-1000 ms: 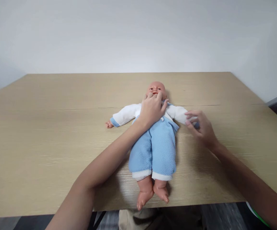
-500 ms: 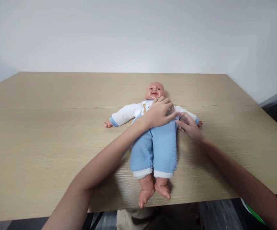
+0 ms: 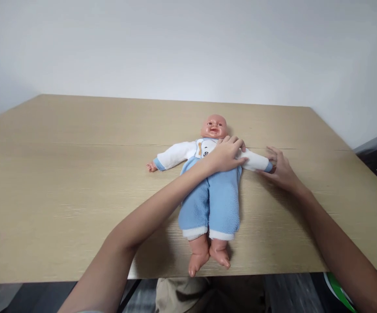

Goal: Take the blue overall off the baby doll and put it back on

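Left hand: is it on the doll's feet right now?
No, the left hand lies over the upper body of the doll, well away from its bare feet.

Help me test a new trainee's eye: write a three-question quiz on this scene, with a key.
1. A bald plastic doll in fuzzy white and blue clothes lies on a pale wood-grain table. Where is the person's bare left hand?
a) on the doll's feet
b) on the doll's chest
c) on the doll's head

2. True or false: the doll lies face down.

3. Fill in: the person's bare right hand is at the blue cuff of a fuzzy sleeve coloured ____.

Key: 1. b; 2. false, it lies face up; 3. white.
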Tool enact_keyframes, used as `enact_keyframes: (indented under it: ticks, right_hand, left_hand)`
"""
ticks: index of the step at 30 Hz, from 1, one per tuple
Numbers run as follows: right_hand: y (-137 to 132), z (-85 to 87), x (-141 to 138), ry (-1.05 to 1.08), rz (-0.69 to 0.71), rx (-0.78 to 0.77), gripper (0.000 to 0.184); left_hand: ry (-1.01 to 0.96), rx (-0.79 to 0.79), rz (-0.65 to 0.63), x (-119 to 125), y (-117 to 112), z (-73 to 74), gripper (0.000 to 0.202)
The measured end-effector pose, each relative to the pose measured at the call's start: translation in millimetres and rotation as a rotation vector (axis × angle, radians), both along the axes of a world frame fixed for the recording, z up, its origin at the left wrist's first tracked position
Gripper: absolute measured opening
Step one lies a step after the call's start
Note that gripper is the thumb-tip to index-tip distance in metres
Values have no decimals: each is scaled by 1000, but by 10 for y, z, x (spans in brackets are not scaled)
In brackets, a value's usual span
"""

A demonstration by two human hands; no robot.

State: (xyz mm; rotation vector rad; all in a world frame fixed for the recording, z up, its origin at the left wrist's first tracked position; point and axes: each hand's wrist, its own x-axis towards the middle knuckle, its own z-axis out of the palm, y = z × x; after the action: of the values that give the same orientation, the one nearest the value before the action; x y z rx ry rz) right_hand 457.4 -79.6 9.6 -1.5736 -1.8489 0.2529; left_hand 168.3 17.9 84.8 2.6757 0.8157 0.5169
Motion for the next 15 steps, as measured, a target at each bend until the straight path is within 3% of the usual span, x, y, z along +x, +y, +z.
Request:
enact_keyframes:
  ticks: [5,9,12,15]
  right_hand:
    - [-85,173,-129,217,-70,109,103]
    - [-185,258,-432,439,21,116,95]
    - [-185,164,-585,548,107,94,98]
    - [-155,-12,-656,637,94,23,102]
  left_hand:
    - [103,52,-49,111,-46,-23,60]
    - [61,66,-9,63,-83,-68,46]
    - [-36,46,-3,0,-87,-89,43]
    - [-137,13,7,-45,-70,-110,47]
